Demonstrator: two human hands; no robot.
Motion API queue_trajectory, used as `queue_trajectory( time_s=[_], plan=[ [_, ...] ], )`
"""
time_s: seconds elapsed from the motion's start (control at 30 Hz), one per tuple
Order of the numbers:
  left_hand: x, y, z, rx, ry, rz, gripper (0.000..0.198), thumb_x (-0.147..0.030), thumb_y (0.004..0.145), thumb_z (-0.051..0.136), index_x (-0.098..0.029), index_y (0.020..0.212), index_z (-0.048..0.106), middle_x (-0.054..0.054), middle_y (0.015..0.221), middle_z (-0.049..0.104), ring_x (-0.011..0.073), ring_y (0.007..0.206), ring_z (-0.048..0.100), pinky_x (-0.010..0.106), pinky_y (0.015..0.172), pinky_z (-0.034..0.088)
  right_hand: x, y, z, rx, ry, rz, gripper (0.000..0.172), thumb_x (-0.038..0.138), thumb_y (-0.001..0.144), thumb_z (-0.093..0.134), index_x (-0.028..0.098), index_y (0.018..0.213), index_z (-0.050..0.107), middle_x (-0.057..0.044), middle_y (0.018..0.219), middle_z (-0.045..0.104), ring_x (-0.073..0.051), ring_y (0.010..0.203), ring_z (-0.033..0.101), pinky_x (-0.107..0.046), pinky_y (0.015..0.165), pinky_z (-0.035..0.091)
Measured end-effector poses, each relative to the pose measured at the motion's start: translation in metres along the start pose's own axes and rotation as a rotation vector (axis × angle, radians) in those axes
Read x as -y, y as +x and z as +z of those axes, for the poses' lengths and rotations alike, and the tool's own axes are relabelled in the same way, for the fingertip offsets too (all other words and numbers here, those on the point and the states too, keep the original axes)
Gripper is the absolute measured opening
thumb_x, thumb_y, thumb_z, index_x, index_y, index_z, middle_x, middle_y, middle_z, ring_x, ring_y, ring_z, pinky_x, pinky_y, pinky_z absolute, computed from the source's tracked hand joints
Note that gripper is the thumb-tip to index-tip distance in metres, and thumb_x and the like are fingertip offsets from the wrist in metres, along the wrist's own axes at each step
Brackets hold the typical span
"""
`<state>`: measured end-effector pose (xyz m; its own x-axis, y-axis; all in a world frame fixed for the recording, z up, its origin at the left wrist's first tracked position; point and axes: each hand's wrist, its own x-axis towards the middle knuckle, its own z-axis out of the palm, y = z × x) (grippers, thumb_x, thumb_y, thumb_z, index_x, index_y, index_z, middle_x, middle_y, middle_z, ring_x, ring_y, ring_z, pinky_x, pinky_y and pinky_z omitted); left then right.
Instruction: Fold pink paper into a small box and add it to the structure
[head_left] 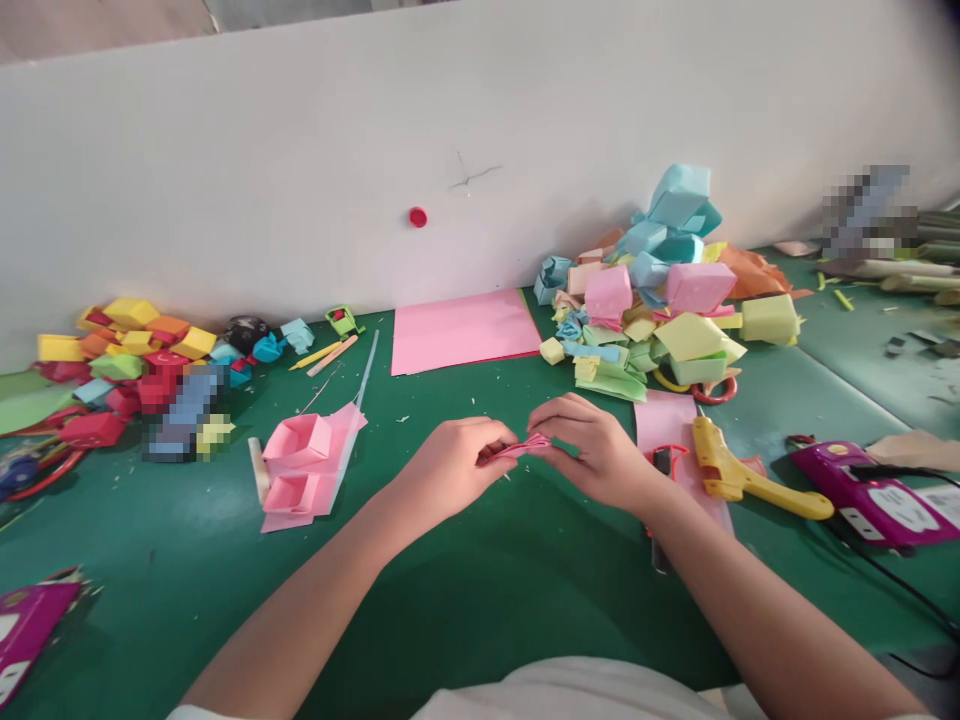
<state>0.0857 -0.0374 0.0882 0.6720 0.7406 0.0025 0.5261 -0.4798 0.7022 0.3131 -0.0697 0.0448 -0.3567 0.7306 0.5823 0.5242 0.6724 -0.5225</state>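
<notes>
Between my two hands, above the green table, is a small folded pink paper (534, 443). My left hand (469, 455) pinches its left end, with fingers curled over it. At the other end, my right hand (581, 445) grips the paper between thumb and fingers. The fingers partly hide its folds. To the left, two open pink paper boxes (298, 440) of different sizes sit on pink sheets beside a clear glue stick (367, 365). A stack of pink paper sheets (465, 332) lies flat beyond my hands, against the white wall.
Colourful folded paper boxes (139, 345) are heaped at the left, and a larger pile of paper boxes (660, 290) stands at the back right. On the right lie a yellow glue gun (750, 475) and a purple device (877, 490) with a black cable. Another purple device (34, 630) is at lower left.
</notes>
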Motion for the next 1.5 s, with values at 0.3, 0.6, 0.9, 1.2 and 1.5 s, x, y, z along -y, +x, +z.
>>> queue_trajectory(
  time_s=[0.3,0.6,0.9,1.2,1.5],
  plan=[
    [0.025,0.004,-0.004,0.094,-0.089,-0.219,0.034,-0.048,0.086,0.068,-0.018,0.069,0.066,-0.003,0.061,0.056,0.0112,0.052,0.043,0.025,0.05,0.027,-0.008,0.003,-0.006,-0.052,-0.009,0.102,0.014,0.034,0.097,0.062,0.023,0.091,0.07,-0.008,0.098,0.071,-0.023,0.087,0.064,-0.04,0.079,0.053],
    [0.033,0.008,-0.007,0.097,-0.241,-0.156,0.03,-0.044,0.094,0.061,-0.02,0.091,0.077,0.003,0.085,0.077,0.0161,0.074,0.068,0.025,0.069,0.051,-0.017,0.002,-0.014,-0.137,0.041,0.263,0.022,0.039,0.095,0.064,0.022,0.082,0.069,-0.006,0.095,0.069,-0.022,0.083,0.064,-0.037,0.076,0.052],
    [0.038,0.007,-0.01,0.211,-0.243,-0.243,0.03,-0.045,0.094,0.062,-0.02,0.091,0.078,0.003,0.082,0.077,0.0167,0.07,0.071,0.025,0.065,0.052,-0.016,0.0,-0.008,-0.092,0.017,0.337,0.024,0.039,0.095,0.064,0.022,0.079,0.069,-0.005,0.09,0.066,-0.02,0.077,0.063,-0.035,0.07,0.05],
    [0.008,0.008,-0.004,-0.004,0.083,0.053,0.027,-0.038,0.096,0.061,-0.028,0.119,0.073,0.002,0.115,0.074,0.0214,0.098,0.07,0.028,0.08,0.052,-0.007,-0.002,0.008,0.008,-0.074,0.17,0.015,0.028,0.096,0.062,0.022,0.086,0.07,-0.006,0.09,0.066,-0.021,0.082,0.061,-0.034,0.073,0.051],
    [0.006,0.011,0.008,-0.158,0.004,0.08,0.015,-0.026,0.096,0.059,-0.023,0.093,0.074,0.0,0.09,0.075,0.0152,0.078,0.068,0.024,0.068,0.049,0.003,-0.002,0.014,-0.025,0.008,0.164,0.006,0.028,0.093,0.068,0.023,0.091,0.071,-0.006,0.097,0.069,-0.021,0.087,0.062,-0.035,0.077,0.053]
  ],
)
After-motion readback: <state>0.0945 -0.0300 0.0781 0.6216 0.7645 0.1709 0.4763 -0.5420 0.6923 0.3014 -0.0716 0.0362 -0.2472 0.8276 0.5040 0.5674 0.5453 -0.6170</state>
